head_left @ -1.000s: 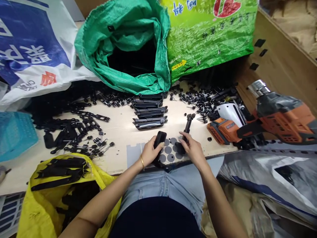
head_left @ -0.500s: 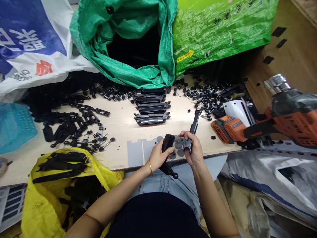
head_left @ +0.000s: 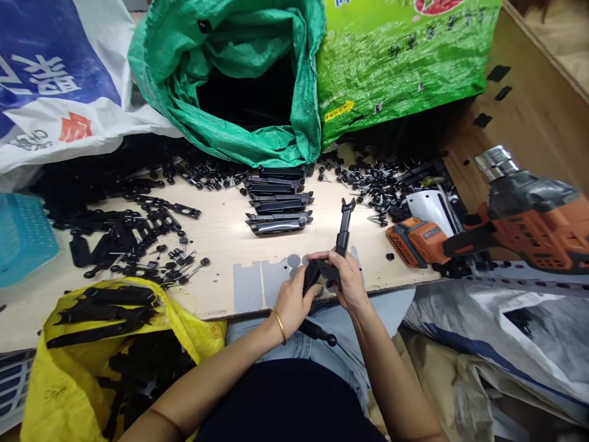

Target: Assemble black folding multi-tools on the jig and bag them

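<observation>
At the near edge of the counter (head_left: pixel 216 221), right of centre: both hands close together, each gripping a part. Left hand (head_left: pixel 291 302) is clamped on a black arm (head_left: pixel 317 333), its rounded end poking out near-side over the jeans (head_left: pixel 391 316). Right hand (head_left: pixel 353 285) is wrapped round a black telescoping clamp (head_left: pixel 343 236), forked tip pointing far. Parts come together between the fingers; can't tell if they're joined.

Grey patches (head_left: pixel 246 287) on the counter, just left of the hands. Farther out, dead centre: a row of black clamps (head_left: pixel 280 222) lying crosswise, near the mouth of a green sack (head_left: pixel 161 67). Black-headed bolts (head_left: pixel 375 184) heaped far right, more bolts (head_left: pixel 184 261) scattered left beside a pile of black links (head_left: pixel 124 236). Orange cordless impact wrench (head_left: pixel 538 218) at right. Near left: yellow bag (head_left: pixel 64 393) holding black parts (head_left: pixel 110 298).
</observation>
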The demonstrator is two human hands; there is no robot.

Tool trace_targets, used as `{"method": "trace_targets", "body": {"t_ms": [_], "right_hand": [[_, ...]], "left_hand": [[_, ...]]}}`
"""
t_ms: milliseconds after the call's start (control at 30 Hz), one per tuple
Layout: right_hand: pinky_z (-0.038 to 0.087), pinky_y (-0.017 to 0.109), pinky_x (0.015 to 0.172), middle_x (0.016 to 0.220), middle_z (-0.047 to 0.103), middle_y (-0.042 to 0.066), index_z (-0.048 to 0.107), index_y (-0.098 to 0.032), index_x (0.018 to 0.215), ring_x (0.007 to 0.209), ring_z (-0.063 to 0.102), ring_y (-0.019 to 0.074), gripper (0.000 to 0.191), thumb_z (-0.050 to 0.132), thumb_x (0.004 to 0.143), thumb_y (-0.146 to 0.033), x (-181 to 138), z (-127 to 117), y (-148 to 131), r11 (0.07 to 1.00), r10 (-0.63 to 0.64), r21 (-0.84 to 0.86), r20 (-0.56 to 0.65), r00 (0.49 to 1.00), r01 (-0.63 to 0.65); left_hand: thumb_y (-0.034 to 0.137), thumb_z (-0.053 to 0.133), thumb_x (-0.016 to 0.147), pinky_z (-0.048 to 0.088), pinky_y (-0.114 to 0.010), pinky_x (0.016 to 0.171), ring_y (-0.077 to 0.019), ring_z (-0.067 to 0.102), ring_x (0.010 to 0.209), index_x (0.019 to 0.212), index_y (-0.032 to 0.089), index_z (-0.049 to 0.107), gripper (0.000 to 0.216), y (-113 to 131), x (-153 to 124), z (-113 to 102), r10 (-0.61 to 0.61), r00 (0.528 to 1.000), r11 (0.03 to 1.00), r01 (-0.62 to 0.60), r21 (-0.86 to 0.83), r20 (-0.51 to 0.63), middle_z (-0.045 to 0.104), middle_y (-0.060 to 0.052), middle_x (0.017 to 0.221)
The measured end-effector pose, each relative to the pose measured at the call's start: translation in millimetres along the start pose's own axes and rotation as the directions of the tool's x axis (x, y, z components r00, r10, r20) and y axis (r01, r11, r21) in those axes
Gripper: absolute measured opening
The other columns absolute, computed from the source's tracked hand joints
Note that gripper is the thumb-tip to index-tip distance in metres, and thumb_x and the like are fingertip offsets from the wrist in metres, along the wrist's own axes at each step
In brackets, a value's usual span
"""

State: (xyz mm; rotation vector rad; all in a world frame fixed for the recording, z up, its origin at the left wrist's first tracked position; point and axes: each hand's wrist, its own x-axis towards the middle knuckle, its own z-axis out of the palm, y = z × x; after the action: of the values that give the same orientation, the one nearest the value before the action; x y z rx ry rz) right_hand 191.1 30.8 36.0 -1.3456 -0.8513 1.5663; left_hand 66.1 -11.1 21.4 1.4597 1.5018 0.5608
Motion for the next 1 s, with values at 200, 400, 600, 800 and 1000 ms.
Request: {"method": "trace_targets", "body": {"t_ms": [200,400,600,800,1000], "right_hand": [[0.051,0.03,0.066,0.071,0.069,0.003,0.068,-0.019,0.069,0.068,0.062,0.0164,0.026,0.058,0.077,-0.042,-4,-4,5,0.994,0.049,0.099,0.0,0.999,-0.049],[0.047,0.026,0.054,0.058,0.063,0.0,0.059,-0.019,0.06,0.054,0.056,0.0129,0.026,0.061,0.073,-0.042,-9,9,9,0.986,0.027,0.168,-0.188,0.982,0.005],[0.049,0.027,0.057,0.061,0.063,-0.001,0.053,-0.02,0.061,0.055,0.057,0.0131,0.024,0.065,0.071,-0.038,-10,7,7,0.969,0.068,0.246,-0.144,0.987,-0.031],[0.048,0.026,0.054,0.051,0.057,-0.004,0.042,-0.02,0.053,0.049,0.054,0.0114,0.029,0.062,0.071,-0.033,-11,11,8,0.933,0.039,0.355,-0.277,0.96,0.064],[0.047,0.026,0.052,0.05,0.056,-0.003,0.042,-0.02,0.051,0.048,0.053,0.011,0.028,0.063,0.068,-0.029,-4,7,6,0.927,0.035,0.37,-0.231,0.972,0.055]], "left_hand": [[0.019,0.05,0.084,0.051,-0.035,0.074,-0.0242,0.066,0.087,0.123,0.018,0.041,0.039,6,-9,0,0.021,0.998,0.995,-0.027,0.094,0.064,0.067,-0.009,0.099],[0.017,0.049,0.084,0.051,-0.035,0.073,-0.0258,0.066,0.087,0.124,0.015,0.037,0.042,19,-15,10,0.019,0.996,0.992,-0.03,0.122,0.091,0.067,-0.012,0.097],[0.016,0.049,0.084,0.052,-0.035,0.074,-0.025,0.066,0.087,0.125,0.017,0.035,0.043,16,-7,-4,0.054,0.983,0.975,-0.09,0.204,0.177,0.066,-0.011,0.099],[0.014,0.046,0.085,0.052,-0.035,0.074,-0.0245,0.065,0.088,0.12,0.016,0.037,0.037,21,-12,1,0.038,0.984,0.944,-0.092,0.316,0.173,0.064,-0.011,0.1],[0.013,0.046,0.083,0.052,-0.035,0.074,-0.0241,0.066,0.087,0.118,0.016,0.038,0.036,25,-7,6,0.029,0.978,0.935,-0.099,0.34,0.206,0.064,-0.011,0.1]]}}
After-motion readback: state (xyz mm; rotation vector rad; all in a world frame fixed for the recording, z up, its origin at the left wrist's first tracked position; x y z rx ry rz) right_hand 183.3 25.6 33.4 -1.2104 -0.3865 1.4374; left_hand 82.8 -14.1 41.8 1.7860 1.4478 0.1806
